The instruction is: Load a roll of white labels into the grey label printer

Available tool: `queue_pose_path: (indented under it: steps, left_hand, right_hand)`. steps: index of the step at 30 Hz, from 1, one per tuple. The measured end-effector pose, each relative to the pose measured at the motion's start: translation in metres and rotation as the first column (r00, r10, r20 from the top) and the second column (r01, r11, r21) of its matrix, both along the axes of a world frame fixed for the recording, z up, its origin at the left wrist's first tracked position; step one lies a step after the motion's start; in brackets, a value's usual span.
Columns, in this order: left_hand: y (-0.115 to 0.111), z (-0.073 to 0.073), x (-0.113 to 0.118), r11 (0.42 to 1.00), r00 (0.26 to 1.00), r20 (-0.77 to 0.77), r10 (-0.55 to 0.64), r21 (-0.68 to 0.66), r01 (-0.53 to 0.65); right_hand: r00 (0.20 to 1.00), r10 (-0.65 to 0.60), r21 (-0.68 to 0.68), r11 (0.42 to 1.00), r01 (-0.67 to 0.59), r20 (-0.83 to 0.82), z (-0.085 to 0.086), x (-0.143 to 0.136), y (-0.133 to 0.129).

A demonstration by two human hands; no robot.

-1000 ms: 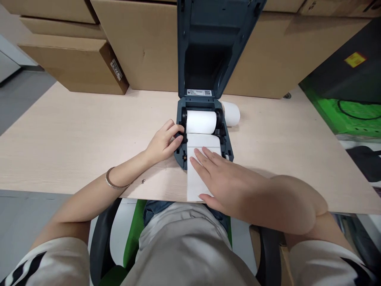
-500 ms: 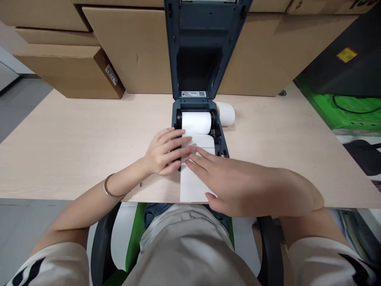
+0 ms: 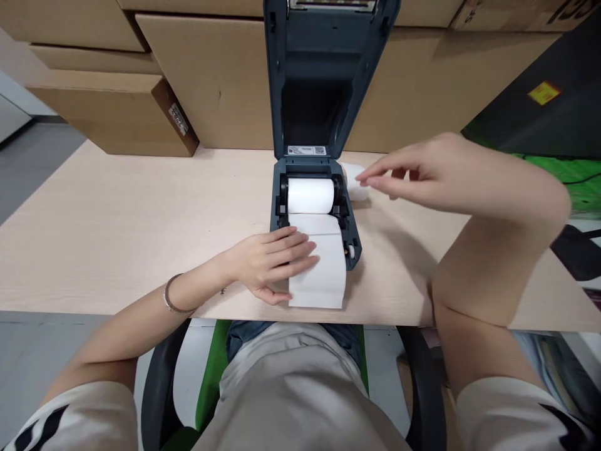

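Observation:
A dark blue-grey label printer [image 3: 354,235] stands on the table with its lid [image 3: 307,62] raised. Inside it sits a white label roll [image 3: 310,196], and its paper strip [image 3: 322,282] runs out over the front toward the table edge. My left hand [image 3: 279,260] rests on the strip's left part with its fingers spread. Right of the printer, my right hand [image 3: 408,172] is raised, thumb and forefinger close together beside a second white roll [image 3: 353,181]; nothing shows between its fingertips.
Cardboard boxes [image 3: 206,81] line the back of the pale wooden table [image 3: 117,238]. At the right are a dark case [image 3: 526,119] with a yellow label, a green surface [image 3: 596,194] and a black object [image 3: 577,250].
My right hand has left the paper strip and risen to the right, beside the second roll. My left hand has shifted slightly toward me and right, and lies on the strip.

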State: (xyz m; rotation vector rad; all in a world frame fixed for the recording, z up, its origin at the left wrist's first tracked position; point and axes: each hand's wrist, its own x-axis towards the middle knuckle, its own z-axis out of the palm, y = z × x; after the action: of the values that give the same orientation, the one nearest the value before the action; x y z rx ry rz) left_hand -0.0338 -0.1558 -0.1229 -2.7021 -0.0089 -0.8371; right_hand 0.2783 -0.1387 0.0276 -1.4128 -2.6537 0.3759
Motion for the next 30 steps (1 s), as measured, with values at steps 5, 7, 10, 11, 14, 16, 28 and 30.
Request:
queue_pose_path:
  steps: [5, 7, 10, 11, 14, 16, 28, 30]
  left_hand:
    - [-0.004, 0.004, 0.002, 0.983, 0.995, -0.102, -0.004, 0.184, 0.023]
    - [-0.006, 0.006, 0.003, 0.989, 0.994, -0.107, -0.009, 0.144, 0.025]
    - [-0.010, 0.008, 0.005, 0.998, 0.996, -0.078, -0.050, -0.033, 0.048]
    - [-0.011, 0.008, 0.006, 0.995, 0.996, -0.069, -0.062, -0.086, 0.056]
    - [-0.015, 0.009, 0.008, 0.990, 0.996, -0.086, -0.040, -0.137, 0.028]
    - [-0.017, 0.008, 0.009, 0.995, 0.993, -0.114, 0.010, -0.096, -0.021]
    - [-0.016, 0.010, 0.012, 0.984, 0.996, -0.084, 0.028, 0.180, -0.013]
    - [-0.018, 0.015, 0.012, 0.974, 0.997, -0.079, 0.002, 0.227, 0.016]
  right_hand:
    - [0.998, -0.031, -0.087, 0.996, 0.036, 0.056, -0.010, -0.006, 0.016]
    - [0.988, 0.036, -0.198, 0.980, -0.005, 0.149, -0.016, -0.015, 0.018]
    - [0.973, 0.075, -0.225, 0.974, -0.025, 0.217, -0.022, -0.030, 0.016]
    - [0.970, 0.081, -0.212, 0.977, -0.031, 0.229, -0.023, -0.034, 0.015]
    - [0.959, 0.091, -0.202, 0.979, -0.036, 0.270, -0.025, -0.040, 0.013]
    - [0.958, 0.099, -0.222, 0.974, -0.038, 0.270, -0.027, -0.040, 0.016]
    - [0.990, 0.096, -0.296, 0.947, -0.124, -0.108, -0.018, -0.017, 0.030]
    - [0.962, 0.033, -0.067, 0.996, -0.052, -0.271, -0.014, -0.014, 0.023]
